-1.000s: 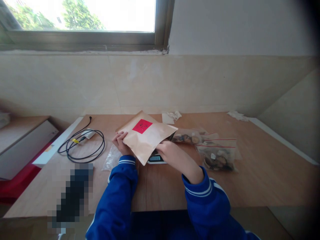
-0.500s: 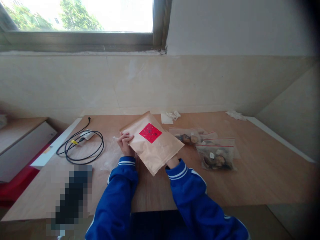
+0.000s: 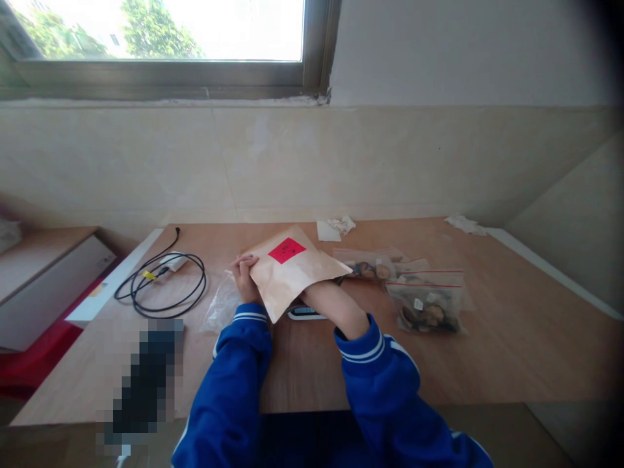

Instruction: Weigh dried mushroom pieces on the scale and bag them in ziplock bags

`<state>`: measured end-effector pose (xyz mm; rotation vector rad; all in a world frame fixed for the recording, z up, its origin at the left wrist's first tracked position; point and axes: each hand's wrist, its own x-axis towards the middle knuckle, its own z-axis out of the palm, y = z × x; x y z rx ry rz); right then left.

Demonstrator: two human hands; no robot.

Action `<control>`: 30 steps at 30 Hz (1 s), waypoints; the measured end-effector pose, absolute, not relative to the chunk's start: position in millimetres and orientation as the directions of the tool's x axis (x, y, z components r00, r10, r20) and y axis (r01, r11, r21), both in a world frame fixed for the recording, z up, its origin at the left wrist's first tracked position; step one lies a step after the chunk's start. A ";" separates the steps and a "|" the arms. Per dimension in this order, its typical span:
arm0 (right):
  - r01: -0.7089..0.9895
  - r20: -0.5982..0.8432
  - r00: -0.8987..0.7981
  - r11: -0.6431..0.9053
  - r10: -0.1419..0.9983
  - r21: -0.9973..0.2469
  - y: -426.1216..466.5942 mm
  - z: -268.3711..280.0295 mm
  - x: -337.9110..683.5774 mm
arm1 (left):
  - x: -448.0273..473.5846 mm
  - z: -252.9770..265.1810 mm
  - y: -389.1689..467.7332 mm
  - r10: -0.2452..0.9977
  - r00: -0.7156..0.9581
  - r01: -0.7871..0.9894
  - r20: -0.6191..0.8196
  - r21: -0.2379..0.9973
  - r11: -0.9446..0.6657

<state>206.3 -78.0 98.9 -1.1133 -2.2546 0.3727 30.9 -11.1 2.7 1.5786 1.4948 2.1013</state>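
A brown kraft paper bag (image 3: pixel 297 276) with a red diamond label (image 3: pixel 287 250) is tilted over the middle of the table. Its left edge is gripped by my left hand (image 3: pixel 244 266), the fingers curled over the paper. My right hand (image 3: pixel 336 305) reaches into the mouth of the bag, which faces me. Only its wrist and back show; the fingers are hidden inside. Under the bag, a device with a small display (image 3: pixel 307 313) and a white edge partly shows, perhaps a digital scale. Clear crumpled plastic (image 3: pixel 218 305) lies beside my left wrist.
Right of the bag lie zip bags (image 3: pixel 429 312) holding dark and tan dried pieces. A coiled black cable (image 3: pixel 160 286) with a white adapter is on the left, above a pixelated dark object (image 3: pixel 146 377). Crumpled tissue (image 3: pixel 344 224) sits by the wall.
My right hand has pushed deeper under and into the bag, whose open end has lifted and tilted. The display device has come into view below it.
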 end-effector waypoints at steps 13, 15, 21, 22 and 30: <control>0.558 0.416 -0.264 0.490 0.870 -0.670 -109.7 137.6 260.4 | 25.0 7.4 -14.6 0.551 -0.511 0.555 0.660 0.743 -0.374; 0.516 0.411 -0.186 0.445 0.892 -0.732 -106.3 127.3 272.3 | 21.4 3.8 -12.1 0.547 -0.541 0.562 0.638 0.759 -0.330; 0.467 0.367 -0.080 0.360 0.927 -0.808 -69.8 73.6 297.8 | 16.2 -2.4 -7.8 0.553 -0.565 0.557 0.612 0.778 -0.291; 0.482 0.361 -0.072 0.349 0.930 -0.804 -61.8 63.8 299.1 | 16.1 -2.7 -7.6 0.555 -0.559 0.560 0.616 0.774 -0.294; 0.563 0.381 -0.097 0.366 0.920 -0.741 -12.1 13.4 294.8 | 16.7 -0.5 -9.3 0.561 -0.538 0.579 0.630 0.759 -0.298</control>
